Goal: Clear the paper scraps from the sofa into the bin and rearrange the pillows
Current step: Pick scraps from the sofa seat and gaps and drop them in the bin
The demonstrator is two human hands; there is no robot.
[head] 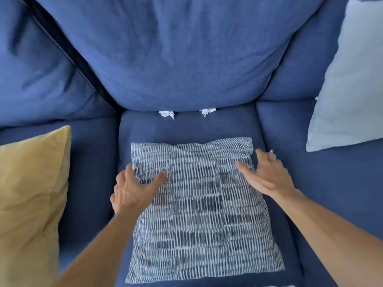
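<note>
A blue-and-white striped pillow lies flat on the middle seat of the blue sofa. My left hand grips its left edge, thumb on top and fingers curled around the side. At the pillow's right edge, my right hand rests with its fingers spread. Two white paper scraps sit in the crease where the seat meets the back cushion. Another scrap peeks out just beyond my right fingertips. No bin is in view.
A yellow pillow lies on the left seat. A pale grey pillow leans against the right back cushion. A dark gap runs between the left and middle back cushions.
</note>
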